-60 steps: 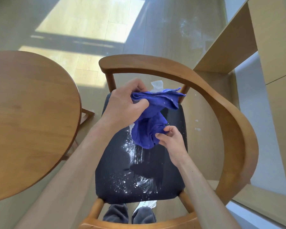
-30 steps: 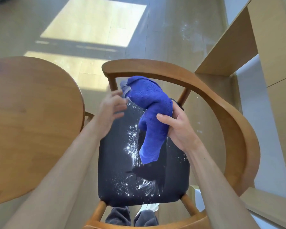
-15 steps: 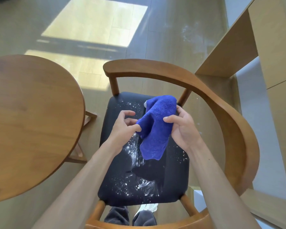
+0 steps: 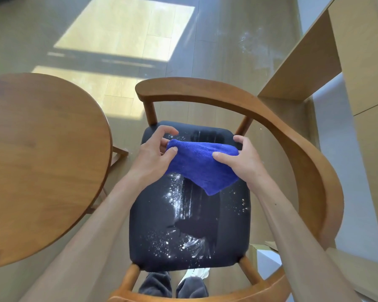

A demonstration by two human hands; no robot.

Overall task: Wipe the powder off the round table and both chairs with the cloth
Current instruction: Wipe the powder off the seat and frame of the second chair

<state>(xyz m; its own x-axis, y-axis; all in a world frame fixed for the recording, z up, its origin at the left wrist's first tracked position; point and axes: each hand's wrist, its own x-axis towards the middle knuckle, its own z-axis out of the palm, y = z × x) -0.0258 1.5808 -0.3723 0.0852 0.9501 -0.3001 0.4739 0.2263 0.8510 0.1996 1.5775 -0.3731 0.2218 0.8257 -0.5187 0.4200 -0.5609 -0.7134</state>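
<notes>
The blue cloth [image 4: 202,165] hangs stretched between both hands above the rear half of the chair's dark seat [image 4: 157,214]: the left hand [image 4: 155,153] pinches its left top corner between thumb and curled fingers, and the right hand [image 4: 241,159] grips the right top edge, thumb in front and fingers wrapped behind. Below the hands the cloth falls to a folded point that hovers over the seat; whether it touches the seat cannot be told. One cloth, one chair [image 4: 292,140] and one round table [image 4: 42,160] are in view, the table just left of the chair. The cloth is a plush, deep blue, folded piece. White powder [image 4: 175,199] streaks and speckles the seat's middle and front, with wiped smears through it.
</notes>
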